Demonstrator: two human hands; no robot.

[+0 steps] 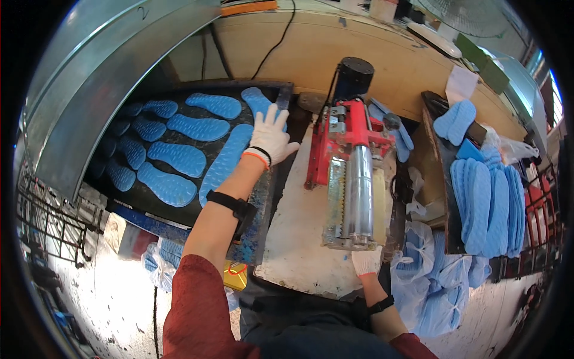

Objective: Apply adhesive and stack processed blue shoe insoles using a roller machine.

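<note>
My left hand [272,136], in a white knit glove, reaches forward with its fingers spread. It rests over a blue insole [256,100] at the far right corner of a dark tray [206,91]; whether it presses on it I cannot tell. Close by its wrist lies another blue insole [226,161], and several more lie in rows to the left. My right hand [366,261], gloved too, is at the near end of a red machine [323,146] with a shiny metal roller [360,191]. Its fingers are hidden beneath the machine's front edge.
The machine stands on a worn whitish board [299,239]. Stacked blue insoles [478,203] lie on a shelf at the right, with bagged ones [442,299] below. A sheet-metal hood [119,72] overhangs the tray's left side. A black cable [278,45] hangs at the back.
</note>
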